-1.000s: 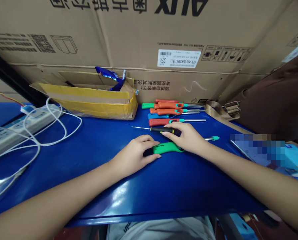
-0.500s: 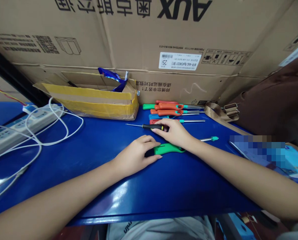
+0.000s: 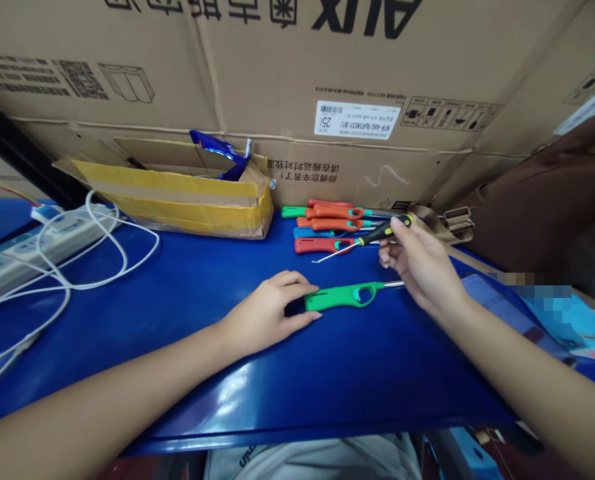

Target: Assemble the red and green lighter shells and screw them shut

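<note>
My left hand [image 3: 272,307] rests on the blue table, its thumb and fingers closed around the butt end of a green long-necked lighter [image 3: 340,296]. The lighter lies flat, with its metal neck pointing right toward my other wrist; its tip is hidden. My right hand [image 3: 422,260] is raised a little above the table and grips a black and yellow screwdriver [image 3: 377,232] by the handle. The screwdriver's thin shaft slants down to the left, over the table near a red lighter [image 3: 322,246]. Its point touches neither lighter.
Several orange, red, blue and green lighters [image 3: 334,225] lie stacked behind my hands. At left stand a yellow-taped carton [image 3: 177,200] and a power strip [image 3: 42,243] with looped white cables [image 3: 80,287]. A large cardboard box [image 3: 257,80] walls the back; a brown bag [image 3: 537,180] sits right.
My right hand has lifted the screwdriver off the table and moved right, tilting its tip downward. More of the green lighter's handle and trigger now shows. My left hand stays on the lighter.
</note>
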Demonstrator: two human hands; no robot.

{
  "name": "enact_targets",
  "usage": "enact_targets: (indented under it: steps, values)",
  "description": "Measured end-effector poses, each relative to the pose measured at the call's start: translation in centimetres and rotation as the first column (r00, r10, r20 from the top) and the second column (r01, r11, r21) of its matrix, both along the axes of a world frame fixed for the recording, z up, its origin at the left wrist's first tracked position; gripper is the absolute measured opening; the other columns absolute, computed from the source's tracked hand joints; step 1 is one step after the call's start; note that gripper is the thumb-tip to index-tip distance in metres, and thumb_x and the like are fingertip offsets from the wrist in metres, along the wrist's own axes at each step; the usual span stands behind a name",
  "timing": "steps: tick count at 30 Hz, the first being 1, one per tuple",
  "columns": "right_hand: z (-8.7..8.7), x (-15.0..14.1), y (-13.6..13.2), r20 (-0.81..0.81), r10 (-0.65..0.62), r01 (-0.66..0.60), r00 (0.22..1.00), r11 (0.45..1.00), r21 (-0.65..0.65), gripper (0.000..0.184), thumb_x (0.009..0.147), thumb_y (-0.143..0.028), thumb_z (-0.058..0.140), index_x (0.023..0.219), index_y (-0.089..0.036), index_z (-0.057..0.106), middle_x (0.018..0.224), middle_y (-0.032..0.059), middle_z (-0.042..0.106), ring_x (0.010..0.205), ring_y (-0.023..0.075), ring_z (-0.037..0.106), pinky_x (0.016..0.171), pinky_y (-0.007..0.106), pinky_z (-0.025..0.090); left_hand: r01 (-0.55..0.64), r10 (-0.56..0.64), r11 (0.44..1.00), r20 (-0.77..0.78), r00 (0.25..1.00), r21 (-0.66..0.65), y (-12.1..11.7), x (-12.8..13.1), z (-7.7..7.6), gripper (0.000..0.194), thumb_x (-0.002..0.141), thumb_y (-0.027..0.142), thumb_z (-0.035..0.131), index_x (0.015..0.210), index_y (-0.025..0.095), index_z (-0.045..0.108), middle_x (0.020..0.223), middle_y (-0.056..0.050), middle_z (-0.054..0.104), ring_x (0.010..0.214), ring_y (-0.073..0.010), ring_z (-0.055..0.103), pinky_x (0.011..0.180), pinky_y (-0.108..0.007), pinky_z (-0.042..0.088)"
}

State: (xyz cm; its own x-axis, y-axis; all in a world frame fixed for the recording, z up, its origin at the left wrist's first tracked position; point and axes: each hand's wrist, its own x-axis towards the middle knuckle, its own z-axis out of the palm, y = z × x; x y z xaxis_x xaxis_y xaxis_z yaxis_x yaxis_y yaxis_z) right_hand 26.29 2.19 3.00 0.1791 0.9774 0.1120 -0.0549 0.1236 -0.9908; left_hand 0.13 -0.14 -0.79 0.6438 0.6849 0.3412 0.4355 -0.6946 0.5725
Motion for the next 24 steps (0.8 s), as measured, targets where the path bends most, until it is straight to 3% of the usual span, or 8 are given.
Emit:
enact_targets:
  steps: [6, 11, 16, 24]
  values:
    - [-1.4, 0.9, 0.3, -0.158, 0.01, -0.028, 0.987, 0.993, -0.114, 0.046, 0.07, -0.057, 0.083, 0.078, -0.022, 0.055, 0.068, -0.0033, 0.057, 0.05, 0.0086, 0.051, 0.045, 0.023, 0.041, -0.075, 0.081, 0.994, 0.075, 0.994, -0.079, -0.2, 0.2, 0.3, 0.035, 0.088, 0.033, 0.076, 0.12, 0.017, 0.073, 0.108, -0.007, 0.073, 0.092, -0.0183, 0.07, 0.086, -0.032, 0.059]
    - [-2.0, 0.5, 0.0, -0.134, 0.055, -0.074, 0.989, 0.986, -0.147, 0.044, 0.074, -0.058, 0.08, 0.079, -0.022, 0.056, 0.069, -0.0024, 0.058, 0.049, 0.0088, 0.05, 0.043, 0.024, 0.04, -0.143, 0.176, 0.974, 0.186, 0.967, -0.174, 0.2, 0.4, 0.3, 0.033, 0.087, 0.033, 0.076, 0.116, 0.019, 0.074, 0.104, -0.006, 0.075, 0.085, -0.0162, 0.069, 0.081, -0.03, 0.059]
    - [-1.7, -0.1, -0.5, -0.149, 0.047, -0.068, 0.988, 0.988, -0.139, 0.044, 0.071, -0.055, 0.084, 0.078, -0.021, 0.057, 0.068, -0.0023, 0.061, 0.048, 0.008, 0.05, 0.042, 0.022, 0.037, -0.133, 0.227, 0.942, 0.292, 0.929, -0.309, 0.1, 0.5, 0.4, 0.026, 0.088, 0.031, 0.075, 0.11, 0.017, 0.077, 0.095, -0.006, 0.075, 0.08, -0.015, 0.069, 0.074, -0.027, 0.057]
    - [-1.7, -0.2, -1.0, -0.107, 0.076, -0.088, 0.991, 0.99, -0.109, 0.037, 0.08, -0.054, 0.077, 0.08, -0.022, 0.058, 0.07, -0.0018, 0.06, 0.049, 0.0086, 0.05, 0.044, 0.023, 0.037, -0.144, 0.281, 0.905, 0.31, 0.908, -0.399, -0.4, 0.8, 0.9, 0.02, 0.086, 0.03, 0.076, 0.1, 0.017, 0.079, 0.083, -0.004, 0.074, 0.072, -0.0131, 0.065, 0.065, -0.024, 0.052]
